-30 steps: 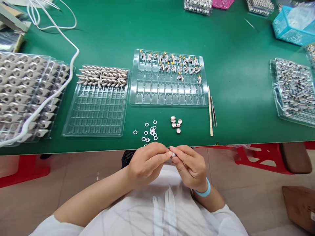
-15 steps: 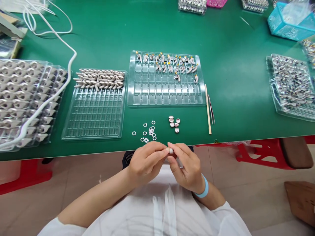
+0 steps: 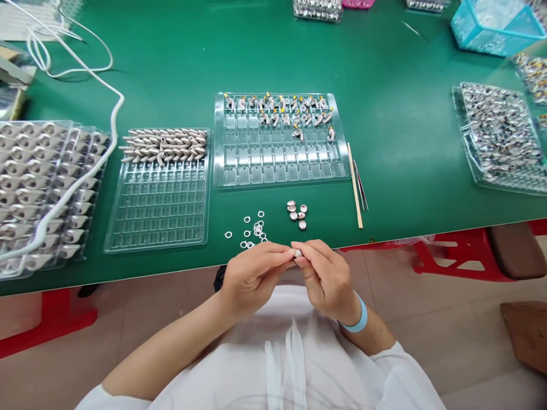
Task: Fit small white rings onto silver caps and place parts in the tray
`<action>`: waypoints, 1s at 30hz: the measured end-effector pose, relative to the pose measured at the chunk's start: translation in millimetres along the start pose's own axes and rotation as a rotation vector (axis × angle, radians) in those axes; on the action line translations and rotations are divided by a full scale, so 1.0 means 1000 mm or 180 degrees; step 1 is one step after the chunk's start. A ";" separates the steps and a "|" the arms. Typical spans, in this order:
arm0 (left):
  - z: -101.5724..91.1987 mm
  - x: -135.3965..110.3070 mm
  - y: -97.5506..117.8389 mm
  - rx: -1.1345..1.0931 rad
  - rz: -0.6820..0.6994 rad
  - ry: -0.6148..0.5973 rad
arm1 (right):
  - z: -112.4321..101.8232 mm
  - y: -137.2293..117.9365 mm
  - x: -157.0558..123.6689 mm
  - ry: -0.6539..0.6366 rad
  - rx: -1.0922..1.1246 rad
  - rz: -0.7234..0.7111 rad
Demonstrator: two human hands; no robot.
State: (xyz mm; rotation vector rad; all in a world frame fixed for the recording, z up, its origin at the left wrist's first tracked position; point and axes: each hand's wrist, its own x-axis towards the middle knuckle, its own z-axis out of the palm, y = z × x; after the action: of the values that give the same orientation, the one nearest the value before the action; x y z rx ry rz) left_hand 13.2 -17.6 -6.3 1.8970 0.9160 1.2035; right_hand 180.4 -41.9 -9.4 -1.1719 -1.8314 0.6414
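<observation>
My left hand and my right hand meet at the table's near edge, fingertips pinched together on one small silver cap. Just beyond them on the green table lie several small white rings and a little cluster of silver caps. Farther back a clear tray holds several small white parts with yellow tips in its top rows. A blue band circles my right wrist.
A clear tray with grey parts sits left of centre. Trays of grey shells crossed by a white cable fill the far left. A wooden stick and tweezers lie right of the caps. A tray of metal parts sits right, a teal basket behind.
The view has shifted, so the table contents sit lower and leftward. My hands stay together on the small cap, lifted slightly toward the table edge.
</observation>
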 end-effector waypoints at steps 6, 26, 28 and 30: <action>0.000 -0.002 -0.002 -0.0254 -0.0404 0.0075 | -0.001 0.003 -0.002 -0.0238 -0.0004 -0.0073; -0.006 0.002 0.002 -0.1857 -0.2177 -0.0284 | -0.003 0.004 -0.006 -0.0071 0.0190 -0.0164; -0.007 0.004 0.002 -0.2135 -0.2422 -0.0338 | -0.001 0.004 -0.007 -0.0023 0.0166 -0.0211; -0.009 0.005 0.002 -0.2264 -0.2582 -0.0428 | 0.000 0.004 -0.008 -0.0003 0.0151 -0.0238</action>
State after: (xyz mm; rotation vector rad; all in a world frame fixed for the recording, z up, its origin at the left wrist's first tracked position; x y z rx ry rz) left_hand 7.2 -12.6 0.7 0.8778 0.8868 0.7331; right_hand 183.4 -47.9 -15.7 -1.0669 -1.8419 0.6393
